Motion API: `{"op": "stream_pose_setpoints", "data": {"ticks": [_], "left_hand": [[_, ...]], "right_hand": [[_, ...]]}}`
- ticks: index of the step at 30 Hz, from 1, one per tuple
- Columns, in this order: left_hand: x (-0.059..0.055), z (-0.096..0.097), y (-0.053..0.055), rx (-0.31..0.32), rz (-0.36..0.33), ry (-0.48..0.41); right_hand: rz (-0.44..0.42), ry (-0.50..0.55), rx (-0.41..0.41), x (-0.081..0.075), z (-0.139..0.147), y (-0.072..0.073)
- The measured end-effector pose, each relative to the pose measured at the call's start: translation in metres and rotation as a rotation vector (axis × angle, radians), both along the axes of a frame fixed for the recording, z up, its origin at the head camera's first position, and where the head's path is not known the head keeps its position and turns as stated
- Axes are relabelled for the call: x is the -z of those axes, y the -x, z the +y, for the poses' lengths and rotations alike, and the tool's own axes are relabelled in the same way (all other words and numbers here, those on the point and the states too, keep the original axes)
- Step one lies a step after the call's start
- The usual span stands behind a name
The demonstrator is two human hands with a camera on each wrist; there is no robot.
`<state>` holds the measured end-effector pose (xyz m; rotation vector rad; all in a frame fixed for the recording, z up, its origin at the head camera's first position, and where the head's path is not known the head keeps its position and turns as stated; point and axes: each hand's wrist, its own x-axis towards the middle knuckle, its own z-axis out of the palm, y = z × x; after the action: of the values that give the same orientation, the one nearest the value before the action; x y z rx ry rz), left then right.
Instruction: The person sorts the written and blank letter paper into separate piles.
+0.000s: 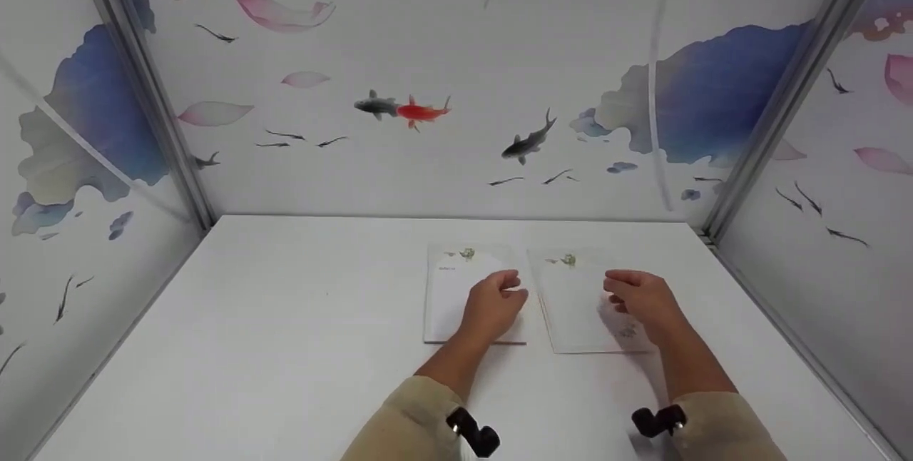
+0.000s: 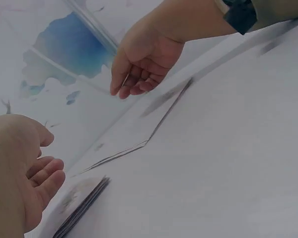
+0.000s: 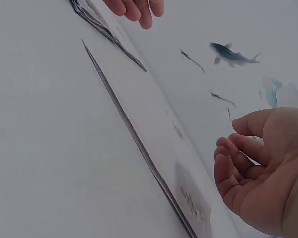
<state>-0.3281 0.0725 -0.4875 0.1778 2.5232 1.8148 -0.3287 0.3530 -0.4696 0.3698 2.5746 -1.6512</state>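
Note:
Two stacks of white printed paper lie side by side on a white table. The left paper stack [image 1: 446, 304] shows a small green plant print near its top, a short printed line below that, and a dark layered front edge. On the right, a thinner-looking paper stack [image 1: 570, 318] carries plant prints at its top and lower right. My left hand [image 1: 493, 307] hovers over the right part of the left stack, its fingers loosely bent and holding nothing. Above the right stack is my right hand [image 1: 645, 302], fingers loosely bent, with nothing visible in its grasp [image 3: 260, 168].
The white table [image 1: 250, 332] reaches back to a wall [image 1: 442, 175] printed with fish, petals and blue leaves. Side panels with metal posts [image 1: 792, 90] stand to the left and right. Each sleeve bears a black wrist mount [image 1: 474, 434].

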Motion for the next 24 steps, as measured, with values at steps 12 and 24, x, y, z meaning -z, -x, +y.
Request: {"op": "stream_pose_setpoints", "data": {"ticks": [12,24], "left_hand": [[0.002,-0.088,0.024,-0.163,0.058,-0.005],[0.002,-0.144,0.035,-0.268,0.017,0.000]], "right_hand": [[0.063,0.064,-0.118,-0.005,-0.088,0.013],[0.116,0.194,-0.168,-0.007,-0.135,0.019]]}}
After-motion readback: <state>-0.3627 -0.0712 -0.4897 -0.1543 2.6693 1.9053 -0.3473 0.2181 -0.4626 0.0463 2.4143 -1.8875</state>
